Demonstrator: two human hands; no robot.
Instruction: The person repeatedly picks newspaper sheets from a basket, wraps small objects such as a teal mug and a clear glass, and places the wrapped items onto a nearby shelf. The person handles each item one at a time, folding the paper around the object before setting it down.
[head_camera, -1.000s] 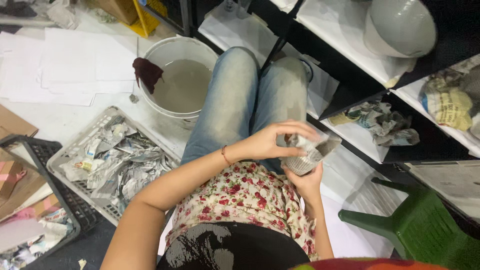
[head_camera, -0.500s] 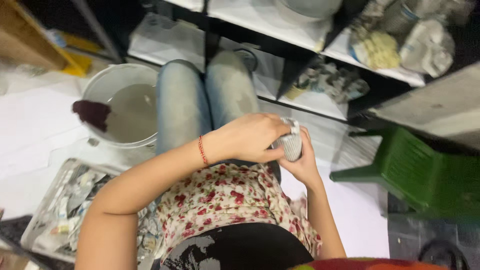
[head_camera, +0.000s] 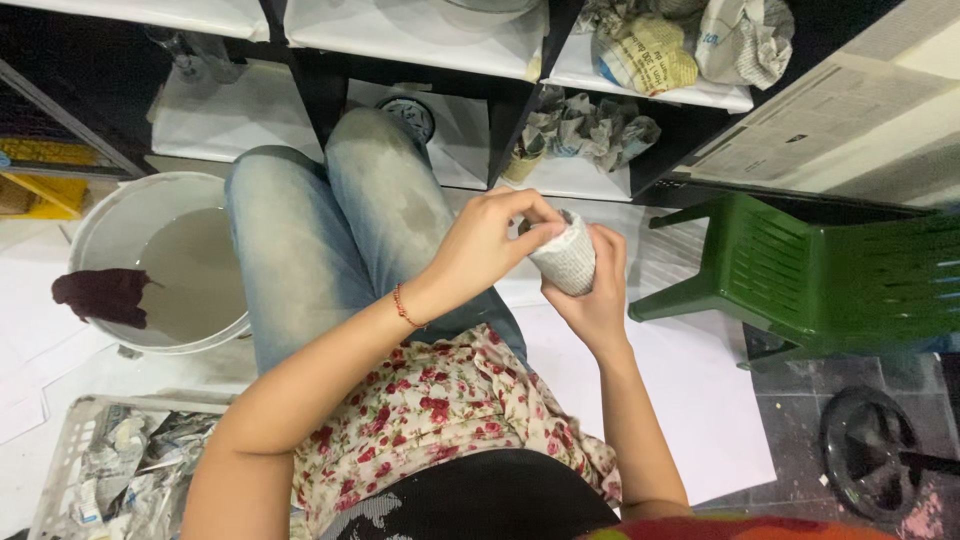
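A small newspaper-covered cup (head_camera: 568, 258) is held above the lap, cradled from below in the right hand (head_camera: 597, 300), while the left hand (head_camera: 490, 245) is pinched on its rim. It is judged light, soft-skinned and easily crushed; support at base and rim suits it.

hidden: cup (head_camera: 567, 262) base behind right hand (head_camera: 597, 295) | cut off: basket (head_camera: 75, 470) at frame edge

bucket (head_camera: 110, 225) left of knees | stool (head_camera: 800, 275) right | shelves (head_camera: 520, 45) ahead
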